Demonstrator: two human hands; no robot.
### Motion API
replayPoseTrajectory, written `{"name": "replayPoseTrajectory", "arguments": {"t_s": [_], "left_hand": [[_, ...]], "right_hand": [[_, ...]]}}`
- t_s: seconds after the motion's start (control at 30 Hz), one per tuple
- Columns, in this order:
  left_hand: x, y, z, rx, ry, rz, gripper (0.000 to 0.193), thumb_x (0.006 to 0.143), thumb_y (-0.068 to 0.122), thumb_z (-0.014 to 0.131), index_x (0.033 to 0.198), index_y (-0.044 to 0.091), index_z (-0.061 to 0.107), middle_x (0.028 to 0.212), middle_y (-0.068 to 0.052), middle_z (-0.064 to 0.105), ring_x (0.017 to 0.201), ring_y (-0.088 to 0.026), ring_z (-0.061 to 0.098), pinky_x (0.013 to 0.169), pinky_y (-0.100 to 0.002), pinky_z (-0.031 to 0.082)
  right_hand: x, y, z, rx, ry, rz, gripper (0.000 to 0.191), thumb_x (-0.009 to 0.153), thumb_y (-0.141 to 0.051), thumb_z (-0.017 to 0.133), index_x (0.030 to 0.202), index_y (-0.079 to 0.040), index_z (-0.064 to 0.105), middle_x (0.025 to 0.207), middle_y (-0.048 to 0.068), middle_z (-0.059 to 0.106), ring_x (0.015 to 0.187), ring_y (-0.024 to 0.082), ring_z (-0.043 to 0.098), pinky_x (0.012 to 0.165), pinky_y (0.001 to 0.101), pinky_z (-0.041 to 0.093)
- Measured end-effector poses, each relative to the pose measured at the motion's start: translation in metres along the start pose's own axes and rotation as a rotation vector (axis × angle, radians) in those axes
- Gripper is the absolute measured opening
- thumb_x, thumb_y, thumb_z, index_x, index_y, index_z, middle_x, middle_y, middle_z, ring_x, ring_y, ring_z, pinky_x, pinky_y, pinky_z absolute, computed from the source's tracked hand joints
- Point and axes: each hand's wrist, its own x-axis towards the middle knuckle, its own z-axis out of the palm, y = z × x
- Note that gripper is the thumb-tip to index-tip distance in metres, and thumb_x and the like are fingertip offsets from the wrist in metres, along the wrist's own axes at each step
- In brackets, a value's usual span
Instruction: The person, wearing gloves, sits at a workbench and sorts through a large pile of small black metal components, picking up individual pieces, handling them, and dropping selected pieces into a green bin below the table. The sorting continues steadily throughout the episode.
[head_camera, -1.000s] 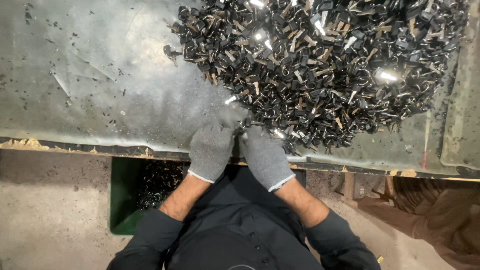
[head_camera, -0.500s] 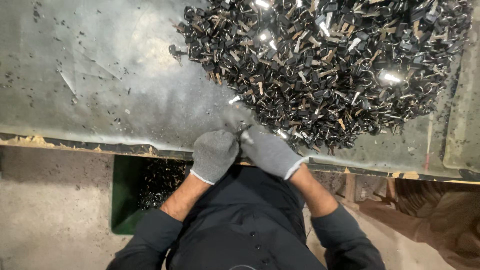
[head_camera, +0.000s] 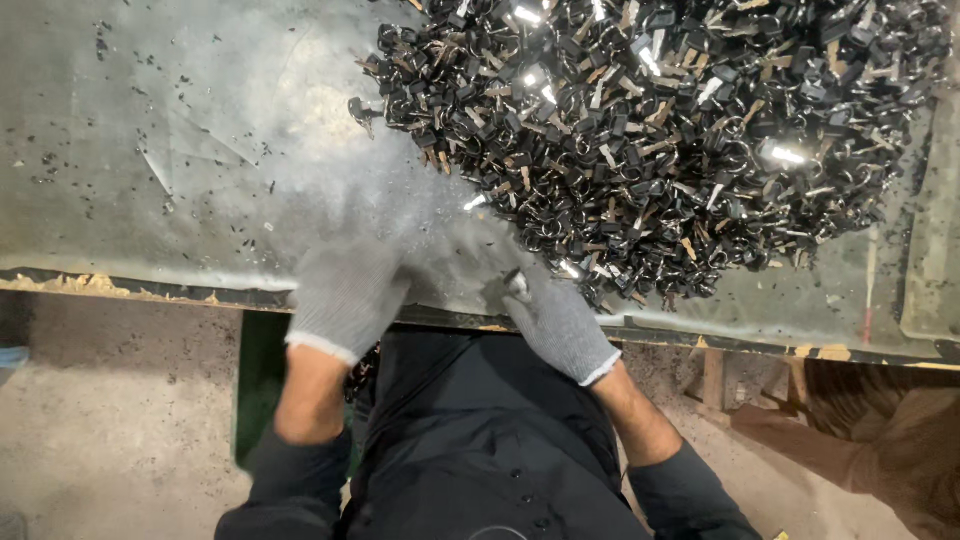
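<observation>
Dark-sleeved arms reach to the table edge (head_camera: 150, 285). The gloved left hand (head_camera: 345, 295) is blurred; its grip cannot be told. The gloved right hand (head_camera: 555, 320) pinches a small piece. Beyond, right of centre, lies the heap of keys (head_camera: 680, 130).

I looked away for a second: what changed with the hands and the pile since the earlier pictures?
The left hand and right hand, close together at the table edge before, have moved apart. The left is motion-blurred. Whether either holds a piece is unclear. The pile of small dark metal pieces and the green bin below stayed put.
</observation>
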Motion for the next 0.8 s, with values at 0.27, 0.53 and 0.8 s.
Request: {"name": "replayPoseTrajectory", "arguments": {"t_s": [0.27,0.53,0.8], "left_hand": [[0.093,0.046,0.096,-0.254,0.739,0.237,0.019,0.088,0.022,0.075,0.095,0.007,0.067,0.089,-0.013,0.067,0.087,-0.03,0.065,0.076,-0.044,0.05],[0.048,0.042,0.097,-0.859,0.45,0.192,0.029,0.096,0.018,0.07,0.123,0.007,0.069,0.102,-0.013,0.073,0.083,-0.025,0.072,0.076,-0.04,0.058],[0.029,0.056,0.088,-0.52,0.383,0.223,0.025,0.088,0.01,0.069,0.113,0.007,0.069,0.1,-0.016,0.069,0.084,-0.033,0.069,0.072,-0.046,0.056]], "right_hand": [[-0.003,0.008,0.021,-0.119,0.071,-0.027,0.08,0.091,-0.025,0.066,0.16,-0.005,0.029,0.103,0.028,0.069,0.085,0.042,0.073,0.078,0.0518,0.059],[-0.014,0.006,0.025,-0.215,-0.223,0.129,0.036,0.094,-0.03,0.065,0.12,-0.005,0.057,0.092,0.021,0.072,0.081,0.042,0.072,0.069,0.0525,0.058],[0.006,-0.002,0.014,-0.155,-0.051,0.31,0.043,0.103,-0.033,0.057,0.129,0.002,0.052,0.096,0.026,0.072,0.08,0.039,0.075,0.067,0.0489,0.06]]}}
